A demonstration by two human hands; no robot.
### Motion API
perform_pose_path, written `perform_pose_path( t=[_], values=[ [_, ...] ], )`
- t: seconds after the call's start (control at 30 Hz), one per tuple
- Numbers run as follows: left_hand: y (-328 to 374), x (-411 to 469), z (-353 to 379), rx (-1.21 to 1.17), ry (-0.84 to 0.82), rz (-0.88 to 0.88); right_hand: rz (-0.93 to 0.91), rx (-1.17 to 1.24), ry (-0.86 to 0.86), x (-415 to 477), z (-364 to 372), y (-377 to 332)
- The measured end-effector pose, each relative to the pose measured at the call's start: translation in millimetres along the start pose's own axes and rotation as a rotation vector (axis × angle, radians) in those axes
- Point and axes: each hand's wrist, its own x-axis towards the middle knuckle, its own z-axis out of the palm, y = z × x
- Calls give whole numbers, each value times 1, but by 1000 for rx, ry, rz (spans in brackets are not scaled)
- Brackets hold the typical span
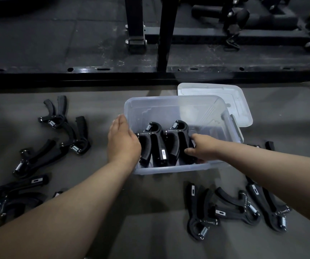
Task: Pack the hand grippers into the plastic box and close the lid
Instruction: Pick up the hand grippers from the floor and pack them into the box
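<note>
In the box (169,168), by its near edge, my right hand (202,146) curls round the right gripper (177,139) by its stiff, probably grippy handle, while my left hand (123,141) covers the left gripper (155,144), fingers hidden.

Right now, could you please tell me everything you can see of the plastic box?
The plastic box is clear, rectangular with rounded corners, and stands open on the grey floor. Its lid lies behind it to the right. Two black hand grippers sit side by side inside. The left hand reaches over its left rim, fingers hidden; the right hand reaches in and grips the right one.
</note>
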Motion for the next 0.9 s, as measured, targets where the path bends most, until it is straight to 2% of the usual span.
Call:
perform_pose_path(
  t=[0.07, 0.1, 0.2, 0.27, 0.3, 0.37, 0.43, 0.53, 0.77, 0.9],
  values=[
    [0, 0, 1, -3, 1, 2, 23, 14, 46, -1, 3, 4],
    [0, 0, 1, -1, 0, 2, 12, -32, 125, -1, 4, 8],
    [-3, 2, 2, 6, -12, 17, -104, -326, 540, 0, 1, 24],
    [-5, 4, 3, 9, -13, 32, -69, -413, 715, -2, -5, 32],
    [-6, 5, 2, 10, -15, 33, -11, -393, 732, -3, -8, 36],
    [-6, 5, 2, 7, -19, 33, 90, -299, 654, -2, -12, 40],
    [-6, 5, 0, 15, -25, 27, 80, -192, 594, -1, -18, 36],
    [-15, 7, -12, 28, -31, 25, 31, -62, 595, -4, -20, 25],
    [-58, 23, -54, 62, -83, 55, -13, -168, 585, 2, 1, -24],
    [-77, 21, -77, -51, -64, -6, 26, -277, 595, 14, 10, -55]
  ],
)
